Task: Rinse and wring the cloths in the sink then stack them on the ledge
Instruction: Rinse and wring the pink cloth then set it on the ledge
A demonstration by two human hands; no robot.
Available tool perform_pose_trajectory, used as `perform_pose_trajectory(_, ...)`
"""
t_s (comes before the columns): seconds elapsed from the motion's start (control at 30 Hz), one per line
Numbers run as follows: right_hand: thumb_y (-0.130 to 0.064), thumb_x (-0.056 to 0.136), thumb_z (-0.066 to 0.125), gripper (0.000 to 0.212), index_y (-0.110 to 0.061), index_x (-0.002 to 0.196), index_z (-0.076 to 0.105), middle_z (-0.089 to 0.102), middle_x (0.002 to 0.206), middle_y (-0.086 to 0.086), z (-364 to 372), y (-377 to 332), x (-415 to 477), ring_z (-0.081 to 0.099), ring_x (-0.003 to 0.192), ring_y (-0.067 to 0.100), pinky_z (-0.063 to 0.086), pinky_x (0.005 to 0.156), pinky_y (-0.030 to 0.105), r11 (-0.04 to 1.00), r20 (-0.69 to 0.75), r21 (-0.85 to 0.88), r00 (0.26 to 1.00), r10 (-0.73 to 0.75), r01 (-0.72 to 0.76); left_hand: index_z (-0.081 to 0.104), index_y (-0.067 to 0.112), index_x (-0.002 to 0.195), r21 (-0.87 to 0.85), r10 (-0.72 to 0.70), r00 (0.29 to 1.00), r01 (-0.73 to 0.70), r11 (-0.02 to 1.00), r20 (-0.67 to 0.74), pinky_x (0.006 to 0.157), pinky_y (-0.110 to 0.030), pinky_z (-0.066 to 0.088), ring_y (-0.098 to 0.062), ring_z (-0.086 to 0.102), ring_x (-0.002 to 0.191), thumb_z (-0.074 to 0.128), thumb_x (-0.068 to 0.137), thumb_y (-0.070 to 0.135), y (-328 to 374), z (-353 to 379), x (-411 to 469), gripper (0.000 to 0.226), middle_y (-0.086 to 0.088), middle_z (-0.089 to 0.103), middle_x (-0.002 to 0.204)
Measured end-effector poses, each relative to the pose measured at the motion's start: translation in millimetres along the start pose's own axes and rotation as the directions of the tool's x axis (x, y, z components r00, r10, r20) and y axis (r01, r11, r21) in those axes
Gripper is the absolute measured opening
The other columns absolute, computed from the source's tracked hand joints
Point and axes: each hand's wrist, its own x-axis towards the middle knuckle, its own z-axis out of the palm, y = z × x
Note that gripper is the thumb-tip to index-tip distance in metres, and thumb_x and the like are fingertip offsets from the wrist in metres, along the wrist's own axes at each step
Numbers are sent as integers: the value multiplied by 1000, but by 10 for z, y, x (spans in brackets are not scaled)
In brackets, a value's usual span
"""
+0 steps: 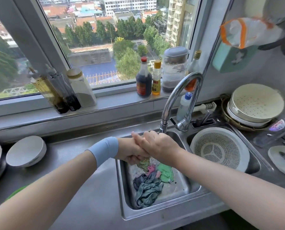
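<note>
Over the steel sink [122, 193], just below the tap's spout [163, 127], my hands meet. My left hand [131, 154], with a blue wristband, curls round a pale green cloth [143, 164] that hangs beneath it. My right hand [156, 145] lies across the left one with its fingers stretched out to the left. Several more cloths lie crumpled in the basin: a bright green one [167, 172], a pink one [152, 168] and a dark teal one [147, 192]. Whether water is running, I cannot tell. The window ledge [118, 103] runs behind the sink.
Bottles and jars stand on the ledge, with sauce bottles [144, 77] behind the tap. A white colander [219, 149] fills the right basin. Stacked strainers [257, 103] and a plate with a spoon [281, 157] sit at right. A white bowl [26, 151] rests on the left counter.
</note>
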Motion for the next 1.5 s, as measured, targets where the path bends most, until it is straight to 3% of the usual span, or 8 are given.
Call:
perform_pose_trajectory(0.17, -12, 51, 78, 25, -17, 64, 57, 55, 48, -2, -104, 12, 261, 53, 33, 17, 34, 39, 19, 990, 97, 37, 987, 131, -135, 41, 16, 63, 475, 43, 950, 116, 872, -310, 48, -23, 29, -18, 32, 48, 52, 89, 11, 111, 111, 55, 29, -1, 39, 55)
perform_pose_trajectory(0.33, -8, 95, 52, 24, -13, 117, 61, 69, 114, 3, -293, -75, 409, 69, 102, 29, 42, 66, 32, 882, 499, 96, 789, 359, -462, 54, 13, 116, 797, 248, 787, 441, 413, -564, 72, -32, 41, -29, 61, 89, 46, 98, 20, 154, 129, 96, 21, -8, 65, 103)
perform_pose_trajectory(0.5, -7, 88, 48, 16, -14, 94, 61, 69, 96, 6, -216, -204, 340, 68, 92, 30, 51, 64, 35, 705, 656, 291, 671, 345, -647, 41, 3, 120, 855, 407, 775, 519, 27, -483, 60, -35, 42, -30, 69, 87, 45, 94, 3, -112, 204, 179, 27, -10, 69, 104)
perform_pose_trajectory(0.77, -41, 83, 51, 27, -19, 98, 56, 64, 91, 3, -12, -282, 99, 64, 88, 30, 50, 65, 33, 507, 753, 463, 624, 206, -727, 41, 13, 127, 904, 514, 795, 421, -82, -323, 93, -46, 39, -32, 58, 110, 33, 99, 27, -331, 183, 252, 32, -6, 63, 116)
perform_pose_trajectory(0.9, -67, 85, 33, 67, -16, 129, 41, 58, 128, 9, -73, -127, -60, 57, 110, 27, 44, 84, 41, 316, 779, 494, 574, 253, -810, 10, 35, 155, 915, 410, 822, 393, 96, -396, 116, -65, 2, -28, 22, 148, 66, 86, 37, -528, 17, 203, 89, 5, 35, 154)
perform_pose_trajectory(1.07, -37, 99, 53, 24, -34, 121, 62, 67, 104, -5, 22, -148, -99, 64, 93, 14, 54, 79, 37, 171, 640, 653, 659, 396, -738, 36, 38, 147, 430, 371, 767, -139, 892, -524, 92, -25, 50, -8, 62, 100, 60, 82, 28, -547, 93, 162, 70, 1, 58, 135)
perform_pose_trajectory(1.2, -20, 96, 65, 19, -27, 111, 75, 76, 84, 5, -39, -141, -59, 65, 67, 17, 56, 58, 33, -243, 704, 695, 573, 419, -677, 60, 40, 124, 378, 373, 681, -151, 913, -630, 92, -42, 55, -14, 66, 95, 72, 82, 40, -679, 22, 176, 44, 4, 70, 110)
perform_pose_trajectory(1.5, -38, 93, 66, 28, -16, 77, 74, 72, 72, 2, -194, -145, 258, 65, 70, 19, 52, 71, 37, 143, 493, 760, 707, 507, -634, 50, 24, 141, 345, 384, 770, -225, 911, -510, 83, -12, 48, -7, 59, 105, 77, 83, 12, -466, -129, -103, 65, 6, 63, 120)
